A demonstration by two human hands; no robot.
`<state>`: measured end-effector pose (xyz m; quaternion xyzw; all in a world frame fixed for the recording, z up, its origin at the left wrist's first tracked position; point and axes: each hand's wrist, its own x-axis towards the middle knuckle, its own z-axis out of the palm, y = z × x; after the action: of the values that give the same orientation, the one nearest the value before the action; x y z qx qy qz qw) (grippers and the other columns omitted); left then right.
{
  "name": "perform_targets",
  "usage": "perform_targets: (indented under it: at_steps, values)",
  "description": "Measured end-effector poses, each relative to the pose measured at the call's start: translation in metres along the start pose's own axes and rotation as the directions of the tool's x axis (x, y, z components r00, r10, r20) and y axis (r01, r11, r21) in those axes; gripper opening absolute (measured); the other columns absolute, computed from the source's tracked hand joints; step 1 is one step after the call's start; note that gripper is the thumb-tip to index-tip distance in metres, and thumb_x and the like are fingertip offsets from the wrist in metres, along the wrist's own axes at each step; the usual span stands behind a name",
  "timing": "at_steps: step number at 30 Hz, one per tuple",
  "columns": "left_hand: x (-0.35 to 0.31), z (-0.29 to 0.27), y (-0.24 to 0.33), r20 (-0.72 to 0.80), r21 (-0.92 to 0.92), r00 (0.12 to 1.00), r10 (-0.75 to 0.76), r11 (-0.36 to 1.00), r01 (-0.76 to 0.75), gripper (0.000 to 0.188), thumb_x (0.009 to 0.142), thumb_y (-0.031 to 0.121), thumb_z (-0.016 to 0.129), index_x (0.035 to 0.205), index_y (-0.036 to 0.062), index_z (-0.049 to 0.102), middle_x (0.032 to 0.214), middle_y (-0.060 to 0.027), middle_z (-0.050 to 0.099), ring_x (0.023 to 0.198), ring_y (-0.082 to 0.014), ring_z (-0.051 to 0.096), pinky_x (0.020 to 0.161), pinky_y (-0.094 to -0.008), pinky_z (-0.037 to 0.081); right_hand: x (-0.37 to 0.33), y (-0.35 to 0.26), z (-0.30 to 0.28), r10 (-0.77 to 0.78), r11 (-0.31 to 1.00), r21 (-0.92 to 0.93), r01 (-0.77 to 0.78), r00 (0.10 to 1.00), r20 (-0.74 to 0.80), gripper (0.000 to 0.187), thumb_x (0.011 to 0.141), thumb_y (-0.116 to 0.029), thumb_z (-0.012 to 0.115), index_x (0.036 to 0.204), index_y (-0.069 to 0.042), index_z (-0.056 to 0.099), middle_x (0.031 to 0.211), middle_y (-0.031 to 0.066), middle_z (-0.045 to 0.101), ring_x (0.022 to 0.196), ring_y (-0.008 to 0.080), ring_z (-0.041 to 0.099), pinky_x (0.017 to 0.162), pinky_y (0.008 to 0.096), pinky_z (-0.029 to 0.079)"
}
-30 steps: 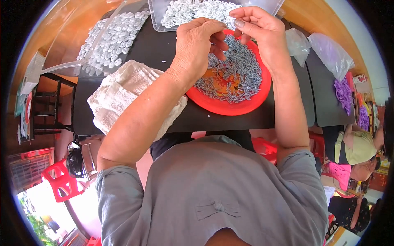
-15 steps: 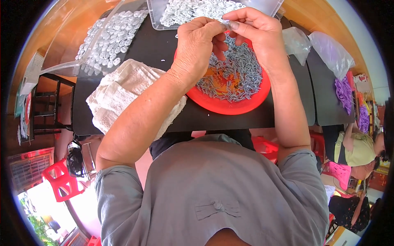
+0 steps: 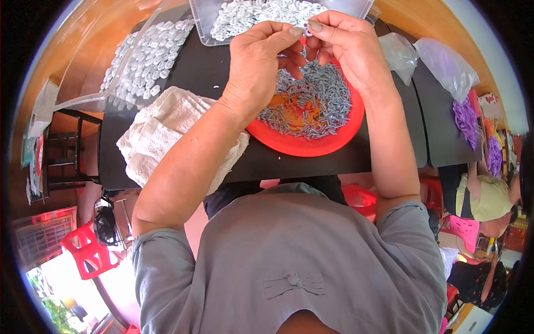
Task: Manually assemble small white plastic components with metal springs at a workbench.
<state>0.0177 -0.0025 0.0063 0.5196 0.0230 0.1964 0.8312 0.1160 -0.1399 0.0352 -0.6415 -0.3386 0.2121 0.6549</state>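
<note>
My left hand (image 3: 258,58) and my right hand (image 3: 356,53) meet above the far side of a red basin (image 3: 311,149). Between their thumbs and fingertips they pinch a small white plastic piece (image 3: 306,32), mostly covered by the fingers. Many small grey screw-like pieces (image 3: 328,103) lie in the basin below. Just beyond the hands stands a clear plastic bin (image 3: 204,34) heaped with small white oval plastic pieces (image 3: 245,19). The fingers hide whether a grey piece is in the white one.
At the far left, a tilted clear container (image 3: 83,103) holds more white oval pieces (image 3: 147,61). A crumpled cream towel (image 3: 167,125) lies beside my left forearm. Clear plastic bags (image 3: 445,61), one tied to purple strips, are on the right. A person in yellow-green (image 3: 484,197) sits at the right.
My fingertips have parted slightly, so the white piece shows more between them. My left hand has shifted a little leftward. The whole view has tilted slightly.
</note>
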Motion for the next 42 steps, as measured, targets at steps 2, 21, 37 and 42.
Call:
perform_targets:
  at_steps: [2,21,37,42]
  values:
    - [-0.001,0.001,0.002,0.013,0.010,1.000,0.015,1.000,-0.015,0.012,0.087,0.005,0.064,0.093,-0.0047,0.062,0.078,-0.0078,0.062,0.062,-0.0148,0.059,0.052,-0.0280,0.051,0.001,-0.002,-0.005,-0.006,1.000,-0.002,0.006,1.000,0.018,0.021,0.093,-0.018,0.060,0.100,0.001,0.065,0.078,0.0048,0.064,0.067,0.0121,0.062,0.053,0.0212,0.042]
    - [-0.007,0.005,0.009,0.111,0.223,0.978,0.176,0.955,-0.197,0.021,0.081,-0.001,0.072,0.101,-0.0039,0.067,0.081,-0.0052,0.065,0.062,-0.0089,0.058,0.051,-0.0210,0.048,-0.009,-0.019,-0.012,0.107,0.990,0.056,-0.126,0.959,0.262,0.027,0.094,-0.026,0.060,0.089,0.001,0.063,0.071,0.0035,0.062,0.055,0.0108,0.058,0.045,0.0181,0.036]
    - [-0.017,0.005,0.007,0.099,0.295,0.951,0.293,0.904,-0.310,0.019,0.080,0.002,0.074,0.097,0.0010,0.066,0.077,-0.0020,0.066,0.063,-0.0048,0.055,0.052,-0.0182,0.042,-0.008,-0.007,-0.005,0.112,0.961,0.207,-0.182,0.944,0.311,0.023,0.092,-0.018,0.060,0.093,0.004,0.061,0.070,0.0042,0.060,0.052,0.0102,0.057,0.040,0.0156,0.029]
    - [-0.012,0.002,0.010,0.055,0.290,0.967,0.249,0.923,-0.255,0.016,0.079,0.005,0.076,0.091,0.0008,0.068,0.075,-0.0021,0.065,0.062,-0.0053,0.056,0.051,-0.0181,0.042,-0.007,-0.006,-0.001,0.055,0.922,0.337,-0.190,0.927,0.372,0.024,0.092,-0.019,0.061,0.091,0.005,0.060,0.065,0.0045,0.055,0.050,0.0086,0.052,0.039,0.0161,0.027]
